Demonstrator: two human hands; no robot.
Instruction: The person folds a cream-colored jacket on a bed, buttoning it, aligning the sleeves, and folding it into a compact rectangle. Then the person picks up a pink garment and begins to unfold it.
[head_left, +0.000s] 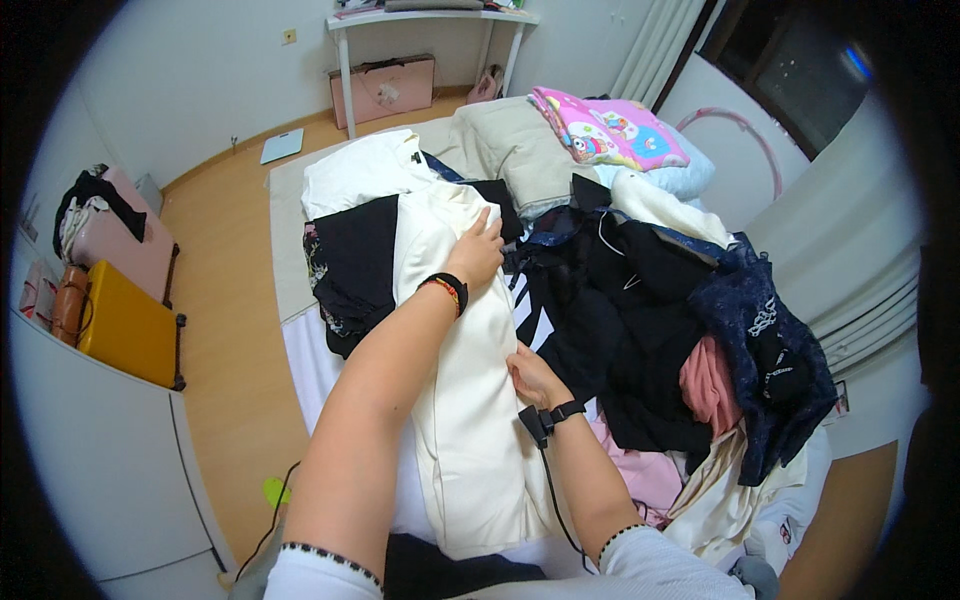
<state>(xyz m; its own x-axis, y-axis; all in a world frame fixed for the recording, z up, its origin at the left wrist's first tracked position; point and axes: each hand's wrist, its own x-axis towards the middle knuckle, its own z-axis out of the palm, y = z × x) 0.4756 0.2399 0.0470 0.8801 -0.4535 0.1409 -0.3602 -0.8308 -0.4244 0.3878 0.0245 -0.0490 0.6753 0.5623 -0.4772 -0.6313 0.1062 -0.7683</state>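
A pair of cream trousers (472, 450) lies lengthwise on the bed, its upper part over folded black clothes (360, 247). My left hand (476, 251) rests on the trousers near their top, fingers spread over the fabric. Lower down, my right hand (532, 375) pinches the right edge of the trousers between thumb and fingers. A white T-shirt (360, 172) lies beyond the black clothes, and a heap of dark garments (622, 315) is to the right of my hands.
Pillows (502, 150) and a folded pink printed cloth (622, 131) are at the bed's far end. Pink and cream clothes (637, 465) lie at the lower right. A yellow suitcase (131, 326) and a pink suitcase (139, 232) stand left. A black cable (559, 495) hangs from my right wrist.
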